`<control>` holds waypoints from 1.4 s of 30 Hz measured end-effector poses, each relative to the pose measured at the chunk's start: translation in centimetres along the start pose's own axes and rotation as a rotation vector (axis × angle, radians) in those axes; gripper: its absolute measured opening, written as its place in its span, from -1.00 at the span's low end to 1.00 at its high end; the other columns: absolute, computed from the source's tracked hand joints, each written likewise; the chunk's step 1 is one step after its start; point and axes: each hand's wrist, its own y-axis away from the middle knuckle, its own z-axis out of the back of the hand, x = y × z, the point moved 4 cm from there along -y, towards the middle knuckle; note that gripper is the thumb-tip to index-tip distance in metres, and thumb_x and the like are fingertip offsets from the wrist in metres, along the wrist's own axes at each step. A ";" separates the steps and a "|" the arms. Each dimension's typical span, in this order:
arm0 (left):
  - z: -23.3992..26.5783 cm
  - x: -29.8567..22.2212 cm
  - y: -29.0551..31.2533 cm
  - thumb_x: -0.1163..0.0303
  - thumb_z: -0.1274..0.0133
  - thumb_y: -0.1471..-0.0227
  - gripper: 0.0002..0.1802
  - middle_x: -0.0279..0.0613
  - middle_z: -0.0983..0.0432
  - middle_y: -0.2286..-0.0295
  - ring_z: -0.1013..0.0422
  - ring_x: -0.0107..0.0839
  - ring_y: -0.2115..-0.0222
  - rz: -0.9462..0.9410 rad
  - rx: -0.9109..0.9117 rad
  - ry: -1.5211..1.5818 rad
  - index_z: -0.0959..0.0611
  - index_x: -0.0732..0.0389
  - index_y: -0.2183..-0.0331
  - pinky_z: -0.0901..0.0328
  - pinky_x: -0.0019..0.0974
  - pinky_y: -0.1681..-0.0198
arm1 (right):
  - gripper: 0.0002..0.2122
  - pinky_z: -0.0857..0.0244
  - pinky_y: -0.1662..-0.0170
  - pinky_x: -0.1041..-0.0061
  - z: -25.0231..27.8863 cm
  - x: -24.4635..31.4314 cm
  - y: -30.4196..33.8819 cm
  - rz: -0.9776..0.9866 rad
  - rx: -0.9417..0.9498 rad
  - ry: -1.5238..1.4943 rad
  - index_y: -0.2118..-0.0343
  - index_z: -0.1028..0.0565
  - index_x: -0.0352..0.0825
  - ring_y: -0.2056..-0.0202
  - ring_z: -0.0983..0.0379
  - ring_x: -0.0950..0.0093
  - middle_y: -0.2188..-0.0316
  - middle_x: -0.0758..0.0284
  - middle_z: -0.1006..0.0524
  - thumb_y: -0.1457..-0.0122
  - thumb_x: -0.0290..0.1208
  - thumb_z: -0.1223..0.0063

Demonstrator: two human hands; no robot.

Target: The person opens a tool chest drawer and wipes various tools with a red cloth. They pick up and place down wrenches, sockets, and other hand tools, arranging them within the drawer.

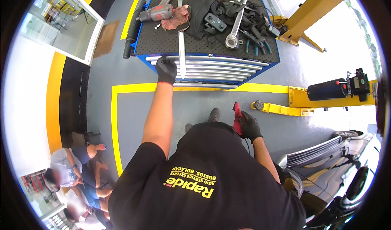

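My left hand [166, 70], in a black glove, is at the upper left front of a blue tool cabinet [243, 84]. Its fingers curl at a silver drawer handle [211, 63]; the fingertips are partly hidden. Just right of that hand, a long silver bar [182, 53] hangs over the cabinet's front edge from the top. Low by my right side, my right hand [249, 125], also gloved in black, grips a red cloth [237, 118] that hangs out past the fingers.
On the cabinet's black top lie an impact wrench [157, 12], a stained rag [176, 18], a large ratchet wrench [237, 24] and several pliers [254, 38]. A yellow lift arm [281, 108] is at the right, near a car [330, 165]. Two people [67, 165] sit at the lower left.
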 end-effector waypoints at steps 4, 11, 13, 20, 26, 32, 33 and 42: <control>-0.1 0.3 4.4 0.14 -0.06 -0.32 -0.81 -0.38 -0.57 0.28 -0.50 -0.43 0.26 -0.062 0.063 -0.407 -0.64 -0.01 0.17 -0.35 -0.33 0.21 | -0.58 -0.40 -0.14 0.12 2.8 0.2 -0.9 -0.059 -0.160 -0.060 -0.18 -0.50 -0.35 -0.09 -0.53 0.01 -0.07 0.02 -0.60 -0.34 -0.26 -0.09; 7.0 -3.1 18.7 -0.10 -0.06 -0.37 -0.54 -0.26 -0.60 0.41 -0.50 -0.47 0.42 0.043 -0.025 -0.723 -0.63 0.15 0.21 -0.38 -0.35 0.37 | -0.59 -0.37 -0.11 0.46 7.3 -0.1 -2.5 -0.040 -0.457 -0.771 -0.13 -0.51 -0.49 0.02 -0.51 0.45 0.02 0.23 -0.62 -0.40 -0.24 -0.02; 7.4 -3.9 23.0 -0.11 -0.05 -0.38 -0.48 -0.21 -0.60 0.47 -0.51 -0.45 0.49 0.067 -0.059 -0.797 -0.64 0.21 0.24 -0.40 -0.36 0.40 | -0.60 -0.37 -0.12 0.46 7.7 0.0 -2.8 -0.049 -0.477 -0.657 -0.12 -0.52 -0.49 0.01 -0.51 0.45 0.03 0.25 -0.62 -0.40 -0.26 -0.01; 9.4 -7.4 32.2 -0.19 0.10 -0.41 -0.26 -0.17 -0.49 0.69 -0.47 -0.43 0.66 0.281 -0.101 -1.406 -0.63 0.27 0.53 -0.38 -0.36 0.48 | -0.61 -0.37 -0.16 0.44 7.5 5.8 -5.4 0.031 -0.368 -0.970 -0.13 -0.49 -0.48 -0.02 -0.52 0.43 0.02 0.23 -0.61 -0.37 -0.30 -0.02; 0.6 -9.4 32.8 -0.16 0.09 -0.39 -0.37 -0.05 -0.61 0.47 -0.61 -0.27 0.45 0.320 0.238 -1.931 -0.69 0.26 0.25 -0.47 -0.16 0.32 | -0.62 -0.42 -0.11 0.36 1.1 12.7 -8.6 0.080 -0.027 -0.850 -0.16 -0.46 -0.40 -0.05 -0.53 0.37 -0.01 0.15 -0.58 -0.36 -0.31 -0.04; -5.3 -3.5 30.1 -0.23 0.19 -0.40 -0.22 -0.02 -0.40 -0.24 -0.43 -0.10 -0.19 0.335 0.349 -0.221 -0.35 0.17 -0.34 -0.35 -0.01 -0.25 | -0.56 -0.43 -0.16 0.25 -4.1 26.4 -4.1 1.177 0.006 -0.030 -0.22 -0.42 -0.35 -0.09 -0.53 0.22 -0.12 0.09 -0.51 -0.36 -0.29 -0.17; -5.4 -2.9 29.8 -0.23 0.23 -0.41 -0.20 -0.05 -0.35 -0.28 -0.40 -0.09 -0.22 0.386 0.405 -0.033 -0.32 0.18 -0.37 -0.29 0.01 -0.32 | -0.53 -0.43 -0.18 0.25 -3.7 27.0 -4.1 1.029 0.169 -0.091 -0.24 -0.41 -0.33 -0.12 -0.52 0.20 -0.14 0.10 -0.52 -0.34 -0.28 -0.20; -1.8 -4.9 32.1 0.01 0.00 -0.38 -0.26 0.00 -0.42 -0.22 -0.36 -0.09 -0.25 -0.040 0.277 -1.079 -0.32 0.31 -0.34 -0.19 0.03 -0.36 | -0.53 -0.44 -0.17 0.40 0.0 21.0 -7.4 0.147 0.474 -0.920 -0.36 -0.29 -0.28 -0.11 -0.51 0.43 -0.11 0.25 -0.51 -0.56 -0.10 0.21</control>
